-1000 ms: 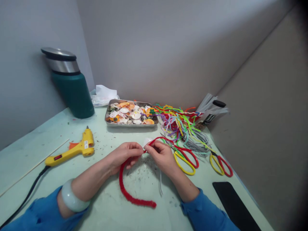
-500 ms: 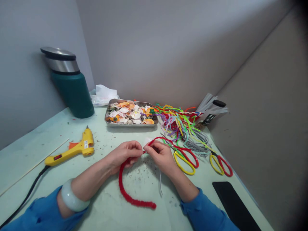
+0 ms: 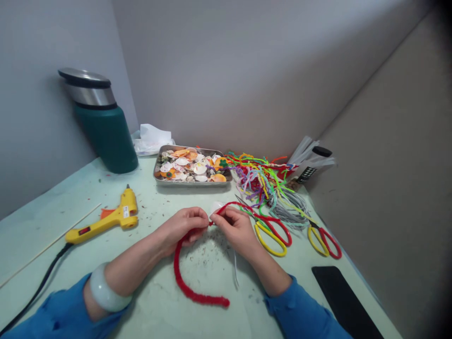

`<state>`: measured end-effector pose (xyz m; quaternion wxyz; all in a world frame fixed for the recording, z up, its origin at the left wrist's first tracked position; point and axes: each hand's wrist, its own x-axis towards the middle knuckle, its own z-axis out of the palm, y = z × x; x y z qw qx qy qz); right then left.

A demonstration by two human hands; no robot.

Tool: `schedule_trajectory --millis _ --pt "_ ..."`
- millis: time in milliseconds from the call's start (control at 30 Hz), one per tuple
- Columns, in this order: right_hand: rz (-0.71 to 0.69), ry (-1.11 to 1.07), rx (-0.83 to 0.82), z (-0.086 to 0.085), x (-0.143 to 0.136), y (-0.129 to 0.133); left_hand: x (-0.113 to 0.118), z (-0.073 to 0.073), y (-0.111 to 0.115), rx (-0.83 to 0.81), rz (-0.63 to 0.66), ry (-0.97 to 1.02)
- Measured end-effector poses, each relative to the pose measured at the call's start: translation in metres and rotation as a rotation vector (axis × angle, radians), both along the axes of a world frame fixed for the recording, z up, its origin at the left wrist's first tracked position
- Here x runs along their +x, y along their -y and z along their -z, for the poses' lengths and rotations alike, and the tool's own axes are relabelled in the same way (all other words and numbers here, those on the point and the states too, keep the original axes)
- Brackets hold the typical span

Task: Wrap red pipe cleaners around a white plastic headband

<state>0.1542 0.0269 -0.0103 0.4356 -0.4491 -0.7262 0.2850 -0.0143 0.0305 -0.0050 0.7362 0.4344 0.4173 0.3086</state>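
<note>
Between my two hands runs a red pipe cleaner (image 3: pixel 183 284), its thick fuzzy part curving down from under my left hand and ending above the table. My left hand (image 3: pixel 189 227) pinches it with thumb and forefinger. Close beside it, fingertips nearly touching, my right hand (image 3: pixel 233 227) pinches the thinner stretch, which arcs over the fingers towards the right. A thin white strip (image 3: pixel 236 270) hangs below my right hand, and a white piece (image 3: pixel 216 206) shows just behind the fingertips; how they connect is hidden. Scissors with red and yellow handles (image 3: pixel 271 235) lie right of my right hand.
A yellow glue gun (image 3: pixel 102 225) and thin stick (image 3: pixel 49 247) lie left, near a green bottle (image 3: pixel 106 136). Behind are a metal tray (image 3: pixel 192 184) of shells and a pile of pipe cleaners (image 3: pixel 261 176). More scissors (image 3: pixel 325 241) and a black phone-like slab (image 3: pixel 344 299) lie right.
Almost nothing differs. Both hands keep their pinch on the red pipe cleaner, with only a very slight shift of the fingers.
</note>
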Motion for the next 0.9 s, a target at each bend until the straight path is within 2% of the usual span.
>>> schedule_trajectory --millis 167,333,433,667,900 --pt "-0.009 0.044 0.031 -0.002 -0.001 0.001 0.001 -0.001 0.001 -0.023 -0.016 -0.033" --pt "0.012 0.025 -0.107 0.005 -0.001 0.000 0.004 -0.002 0.002 0.018 -0.042 -0.093" --pt "0.024 0.021 -0.129 0.008 -0.001 -0.001 0.006 -0.001 0.001 0.062 -0.053 -0.137" --pt "0.078 0.005 -0.140 0.009 0.001 -0.004 0.007 0.008 -0.001 0.447 -0.126 -0.330" --pt "0.091 -0.032 -0.144 0.007 0.001 -0.004 0.004 0.011 0.001 0.635 -0.123 -0.436"
